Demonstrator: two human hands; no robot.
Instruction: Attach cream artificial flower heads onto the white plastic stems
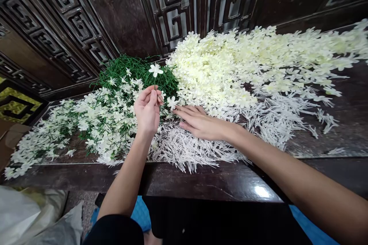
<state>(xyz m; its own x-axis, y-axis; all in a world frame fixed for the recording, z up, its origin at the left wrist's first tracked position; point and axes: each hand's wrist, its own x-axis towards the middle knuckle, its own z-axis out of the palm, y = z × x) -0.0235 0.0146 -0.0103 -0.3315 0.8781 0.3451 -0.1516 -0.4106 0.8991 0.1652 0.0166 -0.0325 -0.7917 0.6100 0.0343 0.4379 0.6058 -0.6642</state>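
My left hand [148,108] is pinched shut on the thin stem of a white artificial flower [155,70], which stands upright above the fingertips. Over the piles, my right hand [198,122] lies palm down with its fingers stretched out to the left. Its fingertips are close to another white flower [171,102]; whether they touch it I cannot tell. Under and beside that hand spread white spiky stamen pieces [184,145]. Behind it rises a heap of loose cream-white petals [218,65]. Green plastic stems [129,65] are bunched behind my left hand.
Assembled white flowers on green stems [106,118] cover the left of the dark wooden bench [201,183]. A carved wooden backrest [120,7] rises behind the heaps. Pale sacks [25,214] lie on the floor at lower left, beneath a cardboard box [11,134].
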